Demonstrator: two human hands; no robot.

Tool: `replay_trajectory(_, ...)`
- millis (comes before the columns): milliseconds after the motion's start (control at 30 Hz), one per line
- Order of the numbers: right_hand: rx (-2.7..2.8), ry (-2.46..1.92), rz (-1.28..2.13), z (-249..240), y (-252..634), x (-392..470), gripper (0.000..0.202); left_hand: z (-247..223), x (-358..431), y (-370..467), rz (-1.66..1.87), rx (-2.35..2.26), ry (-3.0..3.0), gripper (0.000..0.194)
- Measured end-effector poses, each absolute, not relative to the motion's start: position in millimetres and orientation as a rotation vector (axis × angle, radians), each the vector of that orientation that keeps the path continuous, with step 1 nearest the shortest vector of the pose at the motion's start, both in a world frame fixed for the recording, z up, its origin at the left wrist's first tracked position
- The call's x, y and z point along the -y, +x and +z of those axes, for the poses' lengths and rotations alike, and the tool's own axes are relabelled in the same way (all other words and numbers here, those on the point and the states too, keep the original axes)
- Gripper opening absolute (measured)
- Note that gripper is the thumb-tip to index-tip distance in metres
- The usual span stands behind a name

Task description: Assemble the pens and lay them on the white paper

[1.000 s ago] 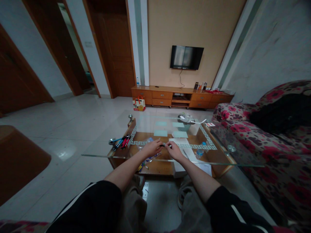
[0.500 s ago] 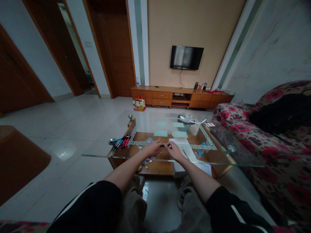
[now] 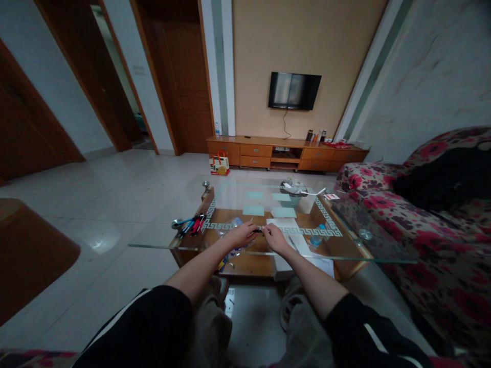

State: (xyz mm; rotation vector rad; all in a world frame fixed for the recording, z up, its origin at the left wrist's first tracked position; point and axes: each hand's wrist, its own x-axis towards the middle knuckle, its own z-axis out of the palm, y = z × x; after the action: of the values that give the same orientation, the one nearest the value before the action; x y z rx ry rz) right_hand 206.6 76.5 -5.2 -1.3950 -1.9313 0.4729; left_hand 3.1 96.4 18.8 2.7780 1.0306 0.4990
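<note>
Two bare hands are meeting above the clear glass tabletop, fingers nearly closed: the left hand is gripping a small, dark, slender object, and the right hand is pinching its other end. The object is lying roughly level, its long axis running left to right between them (which end is its front cannot be told). Beyond, a round green mesh basket is holding a pale, crumpled heap. A clear plastic bottle with a blue cap is sitting right of the hands, its contents unclear. By the cabinet, a red-and-white carton bag with orange handles is standing upright, its inside hidden.
</note>
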Motion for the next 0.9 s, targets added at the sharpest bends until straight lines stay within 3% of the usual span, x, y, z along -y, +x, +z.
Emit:
replay_trajectory(333, 1.875, -1.425, 0.635, -0.8, 204.5, -73.6, 0.054, 21.8, -95.0, 7.1, 0.488, -1.014, 2.76, 0.018)
replay_trajectory(600, 1.848, -1.396, 0.613, -2.9, 204.8, -71.9, 0.027, 19.2, -96.7, 4.9, 0.446, -1.071, 2.768, 0.02)
replay_trajectory(900, 1.911, -1.418, 0.581, 3.9, 202.7, -70.0, 0.043, 19.1, -97.5, 6.7, 0.433, -1.048, 2.753, 0.02)
